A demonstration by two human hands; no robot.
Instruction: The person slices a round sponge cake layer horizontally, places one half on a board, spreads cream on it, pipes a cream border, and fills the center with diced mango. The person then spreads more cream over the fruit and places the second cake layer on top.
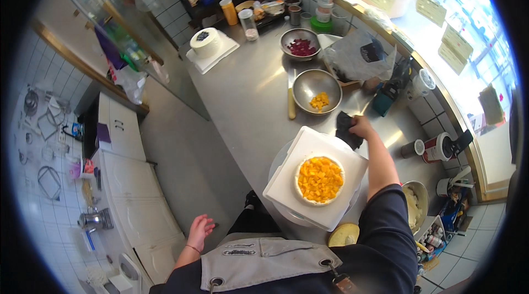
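Note:
In the head view my right hand grips a dark cloth on the steel worktop, just beyond a white cake board. On that board sits a round cake layer with a white cream rim, topped with diced yellow-orange fruit. A round turntable shows from under the board. Away from the worktop, my left hand hangs over the floor with its fingers apart and nothing in it. Beside the board's near corner lies a round sponge layer with a dab of cream.
A steel bowl holds some diced fruit, with a light-handled knife alongside. Farther back stand a bowl of dark red cubes and a finished white cake. A cream bowl is at my right, below the window ledge.

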